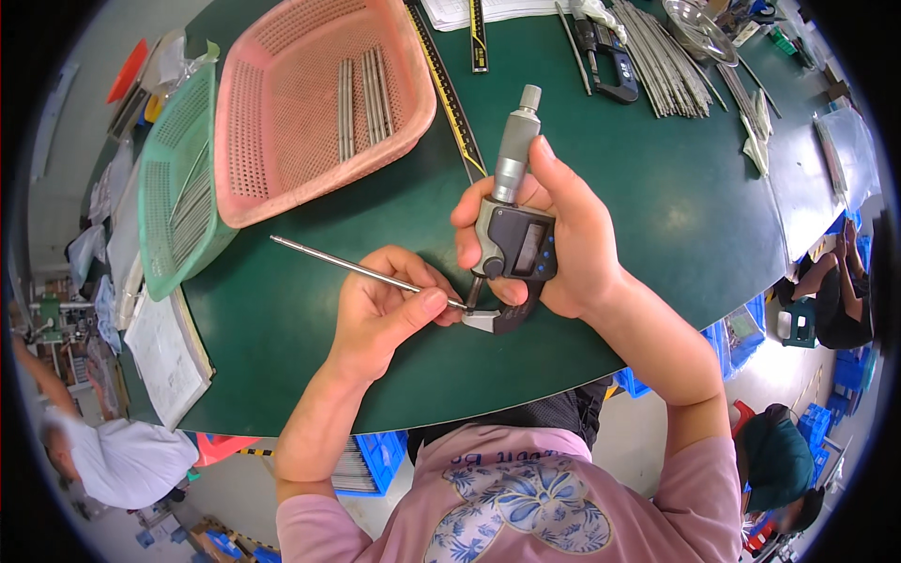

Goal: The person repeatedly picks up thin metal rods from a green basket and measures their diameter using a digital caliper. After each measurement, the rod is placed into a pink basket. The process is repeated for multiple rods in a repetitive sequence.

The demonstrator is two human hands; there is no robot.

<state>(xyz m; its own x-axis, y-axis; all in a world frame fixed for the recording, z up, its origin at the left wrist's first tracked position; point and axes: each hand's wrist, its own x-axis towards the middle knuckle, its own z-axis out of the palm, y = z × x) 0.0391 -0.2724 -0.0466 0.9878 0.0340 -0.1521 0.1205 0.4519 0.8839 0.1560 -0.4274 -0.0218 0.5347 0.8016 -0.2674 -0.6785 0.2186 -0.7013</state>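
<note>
My left hand (387, 305) pinches a thin metal rod (343, 264) between thumb and fingers. The rod slants from upper left down to its right end, which lies at the jaws of a digital micrometer (514, 239). Around the micrometer's grey and black frame my right hand (574, 220) is closed, its thumb raised beside the thimble. The spindle points down toward the anvil at the frame's lower end. Whether both measuring faces touch the rod is too small to tell.
A pink basket (324, 178) with several rods stands at the upper left, overlapping a green basket (155, 202) of rods. Rulers (457, 113) lie beyond my hands. At the far right are a rod pile (662, 61), a second micrometer (615, 70) and a metal bowl (699, 28). Papers (169, 352) lie left.
</note>
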